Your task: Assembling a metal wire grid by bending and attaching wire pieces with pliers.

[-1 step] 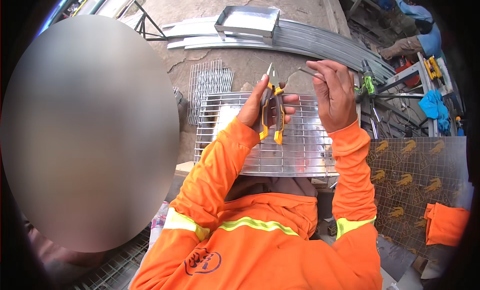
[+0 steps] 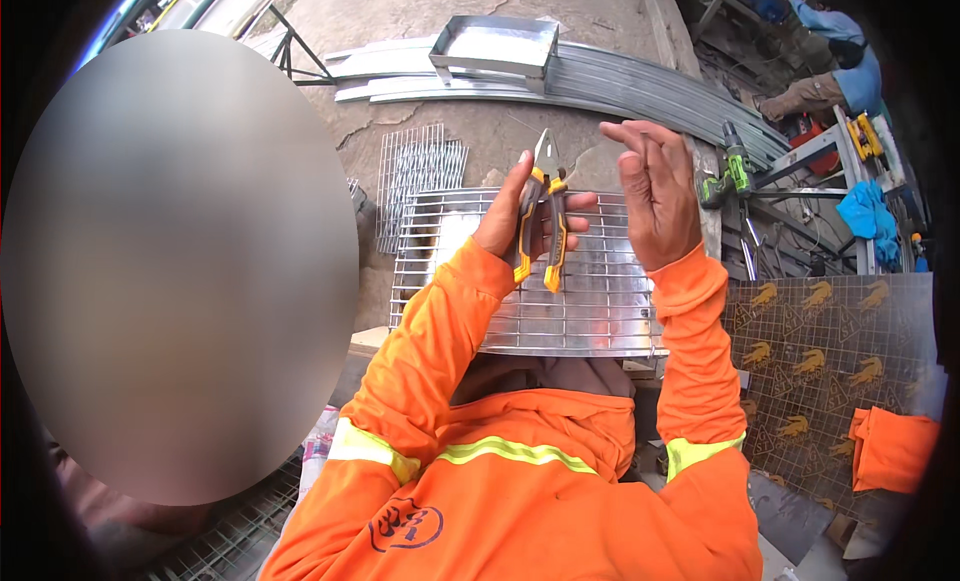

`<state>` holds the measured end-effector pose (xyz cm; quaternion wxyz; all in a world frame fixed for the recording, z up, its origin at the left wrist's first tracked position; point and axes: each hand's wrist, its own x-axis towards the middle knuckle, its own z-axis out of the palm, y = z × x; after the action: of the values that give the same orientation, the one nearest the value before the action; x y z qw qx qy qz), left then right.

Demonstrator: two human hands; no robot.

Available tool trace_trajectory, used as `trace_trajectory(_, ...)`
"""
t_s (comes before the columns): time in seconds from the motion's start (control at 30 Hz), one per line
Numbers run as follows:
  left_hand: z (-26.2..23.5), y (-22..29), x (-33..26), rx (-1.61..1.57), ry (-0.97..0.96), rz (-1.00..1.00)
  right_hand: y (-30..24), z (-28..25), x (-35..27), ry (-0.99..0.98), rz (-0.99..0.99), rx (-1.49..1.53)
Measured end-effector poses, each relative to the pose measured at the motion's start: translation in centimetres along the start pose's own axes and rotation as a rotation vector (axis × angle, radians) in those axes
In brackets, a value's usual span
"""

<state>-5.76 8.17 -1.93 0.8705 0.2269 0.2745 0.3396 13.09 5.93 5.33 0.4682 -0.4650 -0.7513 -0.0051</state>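
My left hand (image 2: pixel 503 211) is closed around a pair of pliers (image 2: pixel 548 173) with yellow and dark handles. The pliers' jaws point up and away from me, and the handles stand slightly apart. To their right, my right hand (image 2: pixel 662 196) is raised with its fingers stretched to the left; I see nothing in it. Both hands are above a wire rack (image 2: pixel 480 321) of parallel metal bars across my lap. Shiny sheet metal (image 2: pixel 590 316) shows through the bars.
Beyond the rack, a metal tray (image 2: pixel 495 46) stands over long metal strips (image 2: pixel 650 93). Smaller mesh panels (image 2: pixel 425 176) lie at the rack's left. A green drill (image 2: pixel 738 166) sits at right, near a blue cloth (image 2: pixel 868 216). A person in blue (image 2: pixel 855 81) is far right. A large blurred oval covers the left.
The thin wire seen in my right hand's pinch no longer shows there. Its fingers have opened out, and the hand has shifted slightly left. My left hand keeps the pliers nearly still.
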Motion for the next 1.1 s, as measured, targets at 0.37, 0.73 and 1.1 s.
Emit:
trace_trajectory(0.37,-0.1,-2.1,1.3,0.146,0.141,0.018,0.3,3.1,-4.9,-0.134,0.146,-0.054)
trace_trajectory(0.73,-0.5,-2.0,0.4,0.306,-0.040,0.052,0.7,3.7,-4.9,-0.368,0.098,0.029)
trace_trajectory(1.1,-3.2,9.2,-12.2,-0.036,0.011,0.407,1.8,-9.3,-9.5,-0.408,0.645,0.228)
